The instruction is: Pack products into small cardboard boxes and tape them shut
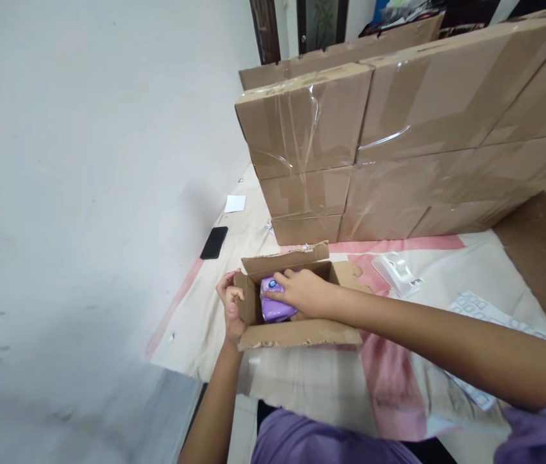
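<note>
A small open cardboard box [296,334] sits on a pale cloth on the floor in front of me. Inside it lies a purple packet [275,309]. My right hand [302,291] reaches into the box, fingers closed over the top of the packet. At the box's left side my left hand [231,309] curls its fingers round the left flap and wall. The rest of the box's inside is hidden by my right hand.
A wall of taped cardboard boxes [398,142] stands just behind the small box. A black phone [214,243] and a white paper slip [234,203] lie on the left. A tape dispenser [397,273] and printed sheets [488,316] lie on the right.
</note>
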`<control>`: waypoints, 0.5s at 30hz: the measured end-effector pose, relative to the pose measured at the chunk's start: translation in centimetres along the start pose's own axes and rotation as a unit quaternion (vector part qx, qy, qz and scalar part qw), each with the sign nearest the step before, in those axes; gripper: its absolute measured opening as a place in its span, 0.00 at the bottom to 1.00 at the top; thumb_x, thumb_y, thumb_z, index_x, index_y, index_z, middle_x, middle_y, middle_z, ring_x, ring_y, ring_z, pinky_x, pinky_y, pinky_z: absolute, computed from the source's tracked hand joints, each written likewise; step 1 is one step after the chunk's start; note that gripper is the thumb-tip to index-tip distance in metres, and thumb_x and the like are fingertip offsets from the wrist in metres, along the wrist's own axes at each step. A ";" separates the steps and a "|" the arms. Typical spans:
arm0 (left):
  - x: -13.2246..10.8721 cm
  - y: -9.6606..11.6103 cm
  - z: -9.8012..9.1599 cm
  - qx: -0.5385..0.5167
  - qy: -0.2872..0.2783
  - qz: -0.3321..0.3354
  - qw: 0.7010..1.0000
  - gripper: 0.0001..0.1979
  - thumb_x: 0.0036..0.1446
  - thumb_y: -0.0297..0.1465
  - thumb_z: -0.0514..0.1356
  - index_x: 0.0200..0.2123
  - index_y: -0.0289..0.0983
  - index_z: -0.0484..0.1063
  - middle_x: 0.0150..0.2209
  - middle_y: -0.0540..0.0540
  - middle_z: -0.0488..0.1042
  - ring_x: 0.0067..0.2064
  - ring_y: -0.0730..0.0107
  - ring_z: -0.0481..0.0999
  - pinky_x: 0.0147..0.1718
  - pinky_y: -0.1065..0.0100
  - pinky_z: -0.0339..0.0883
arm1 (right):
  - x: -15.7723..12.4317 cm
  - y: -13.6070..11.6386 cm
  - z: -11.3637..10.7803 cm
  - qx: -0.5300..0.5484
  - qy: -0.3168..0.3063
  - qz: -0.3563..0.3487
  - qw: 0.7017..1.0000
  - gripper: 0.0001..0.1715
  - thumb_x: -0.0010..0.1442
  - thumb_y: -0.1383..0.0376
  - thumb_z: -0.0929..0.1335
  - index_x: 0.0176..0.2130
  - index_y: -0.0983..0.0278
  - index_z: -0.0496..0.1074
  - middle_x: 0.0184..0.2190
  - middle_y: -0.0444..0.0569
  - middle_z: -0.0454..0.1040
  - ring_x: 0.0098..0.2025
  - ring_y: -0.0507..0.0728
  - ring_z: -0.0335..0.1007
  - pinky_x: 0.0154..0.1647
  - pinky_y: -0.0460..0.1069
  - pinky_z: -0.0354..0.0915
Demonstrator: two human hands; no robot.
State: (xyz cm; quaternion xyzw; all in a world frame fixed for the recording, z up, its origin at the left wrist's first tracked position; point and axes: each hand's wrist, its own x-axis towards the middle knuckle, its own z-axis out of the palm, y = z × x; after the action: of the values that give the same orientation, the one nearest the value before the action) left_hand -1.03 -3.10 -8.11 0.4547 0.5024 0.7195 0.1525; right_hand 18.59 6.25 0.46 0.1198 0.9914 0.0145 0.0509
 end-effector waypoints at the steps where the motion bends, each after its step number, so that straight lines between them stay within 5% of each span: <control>1: 0.1 0.0 0.0 -0.001 -0.002 0.002 1.000 0.29 0.58 0.62 0.55 0.32 0.40 0.66 0.54 0.42 0.68 0.65 0.48 0.66 0.63 0.52 0.60 | 0.0 -0.1 -0.1 0.000 -0.012 0.008 1.000 0.48 0.59 0.49 0.76 0.71 0.54 0.61 0.61 0.64 0.67 0.52 0.71 0.73 0.40 0.57 0.71; 11: 0.1 0.3 -0.1 -0.006 -0.021 0.033 0.999 0.26 0.63 0.57 0.53 0.30 0.39 0.64 0.56 0.42 0.66 0.64 0.49 0.65 0.65 0.52 0.57 | -0.1 -0.7 -0.7 0.039 -0.132 0.087 0.987 0.44 0.64 0.45 0.71 0.72 0.50 0.60 0.56 0.67 0.73 0.47 0.70 0.79 0.41 0.57 0.71; 15: 0.3 0.4 0.3 0.003 -0.011 0.017 1.000 0.28 0.62 0.59 0.53 0.30 0.39 0.65 0.57 0.42 0.66 0.66 0.48 0.63 0.66 0.52 0.57 | -0.4 -0.2 -0.4 0.083 -0.129 0.084 0.985 0.42 0.66 0.45 0.69 0.73 0.50 0.59 0.57 0.69 0.73 0.48 0.70 0.79 0.42 0.57 0.71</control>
State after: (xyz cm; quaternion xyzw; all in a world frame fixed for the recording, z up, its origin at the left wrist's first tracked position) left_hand -0.84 -2.94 -7.58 0.4713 0.4949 0.7156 0.1449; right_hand 18.94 5.98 0.90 0.2077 0.9607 -0.0789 0.1666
